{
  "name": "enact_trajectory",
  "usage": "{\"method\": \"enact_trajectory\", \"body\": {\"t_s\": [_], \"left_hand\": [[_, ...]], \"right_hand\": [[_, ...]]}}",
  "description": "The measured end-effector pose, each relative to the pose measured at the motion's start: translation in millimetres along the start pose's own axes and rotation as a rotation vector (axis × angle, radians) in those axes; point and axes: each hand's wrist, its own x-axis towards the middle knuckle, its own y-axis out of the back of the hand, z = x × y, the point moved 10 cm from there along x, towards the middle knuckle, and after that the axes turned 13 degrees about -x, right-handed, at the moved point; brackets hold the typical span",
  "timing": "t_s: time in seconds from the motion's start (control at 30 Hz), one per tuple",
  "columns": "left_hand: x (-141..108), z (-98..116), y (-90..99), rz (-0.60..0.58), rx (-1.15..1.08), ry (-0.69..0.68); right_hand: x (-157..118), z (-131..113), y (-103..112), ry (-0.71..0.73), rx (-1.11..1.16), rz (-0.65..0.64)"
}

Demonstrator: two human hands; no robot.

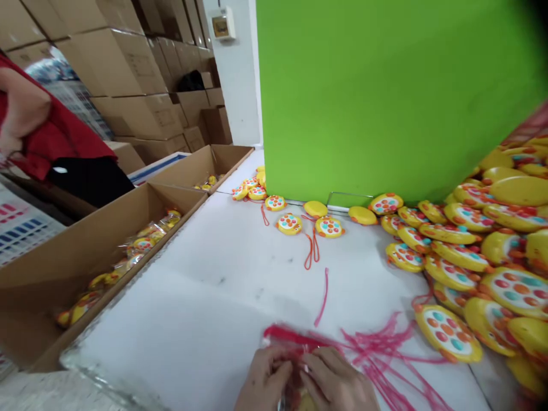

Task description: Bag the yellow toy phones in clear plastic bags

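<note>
At the front edge of the white table, my left hand (266, 379) and my right hand (340, 383) are close together, fingers pinched on a clear plastic bag (295, 335) with a red band. Something yellow shows between the hands, mostly covered by my fingers. A loose bunch of pink strips (387, 357) lies right beside my right hand. One single pink strip (324, 297) rests farther up the table. To the right, a yellow duck-like toy (447, 332) with coloured round buttons lies at the edge of a large pile of similar toys (466, 262).
More toys (289, 224), some with orange cords, lie along the base of the green panel (377, 97). Cardboard boxes (98, 245) with bagged toys stand against the table's left side. A person in a red top (55, 123) is at far left, before stacked cartons (115, 63).
</note>
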Motion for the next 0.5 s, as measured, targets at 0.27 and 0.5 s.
{"method": "enact_trajectory", "body": {"t_s": [0.27, 0.5], "left_hand": [[-18.0, 42.2, -51.8, -0.311, 0.406, -0.234], [-6.4, 15.3, -17.1, -0.247, 0.273, -0.122]], "right_hand": [[17.8, -11.4, 7.2, -0.053, -0.04, 0.076], [-98.7, 169.1, 23.0, -0.678, -0.168, -0.083]]}}
